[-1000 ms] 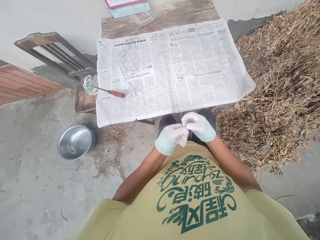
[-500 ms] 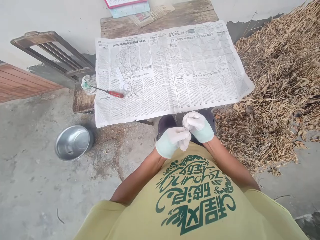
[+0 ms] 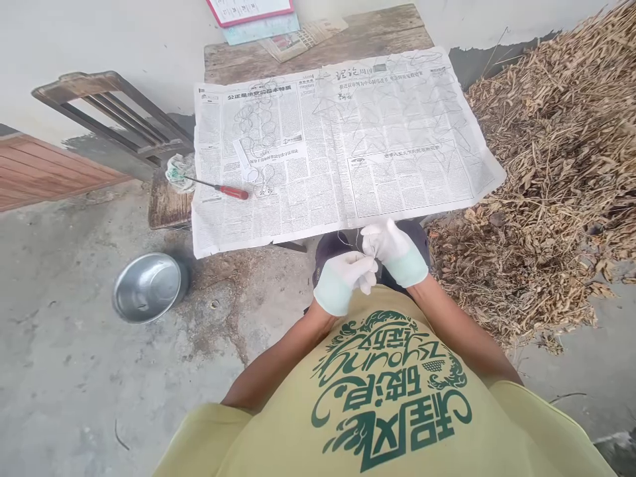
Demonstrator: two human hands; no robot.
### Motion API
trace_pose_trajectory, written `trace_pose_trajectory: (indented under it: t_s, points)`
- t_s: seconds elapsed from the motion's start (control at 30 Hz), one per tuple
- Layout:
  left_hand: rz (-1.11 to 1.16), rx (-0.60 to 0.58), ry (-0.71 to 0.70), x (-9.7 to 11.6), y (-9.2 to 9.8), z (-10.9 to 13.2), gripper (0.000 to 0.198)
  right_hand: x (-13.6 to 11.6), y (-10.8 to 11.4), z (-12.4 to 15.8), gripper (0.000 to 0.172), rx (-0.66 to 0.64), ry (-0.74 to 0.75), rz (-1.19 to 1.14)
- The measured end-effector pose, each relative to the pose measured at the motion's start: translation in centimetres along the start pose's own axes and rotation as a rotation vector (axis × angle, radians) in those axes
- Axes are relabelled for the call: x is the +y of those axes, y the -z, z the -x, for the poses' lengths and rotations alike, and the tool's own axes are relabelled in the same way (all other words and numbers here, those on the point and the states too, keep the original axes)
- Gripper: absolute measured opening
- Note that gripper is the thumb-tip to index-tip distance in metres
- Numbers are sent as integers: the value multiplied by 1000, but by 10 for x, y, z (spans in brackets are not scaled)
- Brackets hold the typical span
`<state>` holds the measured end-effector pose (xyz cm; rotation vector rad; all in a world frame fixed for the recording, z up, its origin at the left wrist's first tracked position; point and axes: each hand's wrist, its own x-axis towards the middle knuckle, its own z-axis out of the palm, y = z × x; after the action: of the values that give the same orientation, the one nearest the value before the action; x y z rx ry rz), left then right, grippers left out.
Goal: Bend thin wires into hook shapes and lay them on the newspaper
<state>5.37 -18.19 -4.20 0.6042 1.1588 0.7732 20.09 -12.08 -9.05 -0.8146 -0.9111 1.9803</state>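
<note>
The wire (image 3: 340,239) is thin and runs between your two gloved hands, its slack curving up past your fingertips in a slender loop, against your dark trousers (image 3: 325,248) and just short of the newspaper's (image 3: 298,211) near edge. Your left hand (image 3: 346,273) is closed, thumb and forefinger pinching the wire, with the other fingers curled under. Your right hand (image 3: 391,250) pinches it too, its tips just above and beside the left's; whether the gloves touch there you cannot quite tell. The free curve rises beyond your left hand and to the left of your right fingers. Where its ends lie is too fine to see.

On the newspaper's left half, the headline reads 公正是法官的基本特质. The right half is headed with 理论 in large brush-like characters, and 公告 shows near the lower left, by the small wire outlines (image 3: 257,114). The columns are too small to read. Angular wire outlines (image 3: 417,126) lie over the right half. Your yellow shirt (image 3: 278,430) carries green Chinese characters and the word "young". The pink-edged sheet (image 3: 248,8) on the table (image 3: 372,34) bears print too small to read. The red-handled screwdriver (image 3: 233,192) lies on the newspaper's left edge.
</note>
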Motion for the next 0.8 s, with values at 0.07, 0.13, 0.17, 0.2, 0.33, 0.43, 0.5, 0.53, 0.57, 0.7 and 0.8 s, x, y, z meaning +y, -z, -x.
trace_pose_trajectory:
  t_s: [0.07, 0.13, 0.17, 0.2, 0.33, 0.43, 0.5, 0.53, 0.57, 0.7, 0.8]
  points:
    - [-11, -2, -15, -1, 2, -1, 17, 2, -1, 2, 64, 28, 42, 9]
    - [-31, -12, -11, -2, 3, -2, 17, 3, -3, 4, 59, 65, 73, 56]
    - [-40, -9, -8, -3, 3, -2, 17, 3, -4, 6, 57, 85, 76, 84]
    - [-48, -4, -7, -3, 3, -2, 17, 2, -5, 7, 54, 107, 74, 111]
    - [-74, 9, 6, -5, 3, -2, 17, -1, -8, 10, 47, 172, 45, 190]
    - [-57, -12, 20, -8, 4, -3, 17, -2, -12, 11, 54, 192, 66, 209]
    - [-31, -24, 18, -10, 4, -5, 19, -2, -13, 12, 59, 180, 93, 206]
    - [-22, -19, 12, -10, 4, -5, 20, -2, -14, 13, 61, 166, 102, 201]
    - [-16, -6, 4, -10, 4, -6, 23, -2, -14, 15, 62, 152, 110, 199]
    - [-44, 79, -46, -8, 1, -6, 24, -8, -15, 25, 43, 173, 131, 317]
    - [-98, 146, -87, -7, -3, -5, 18, -16, -22, 33, 17, 250, 104, 492]
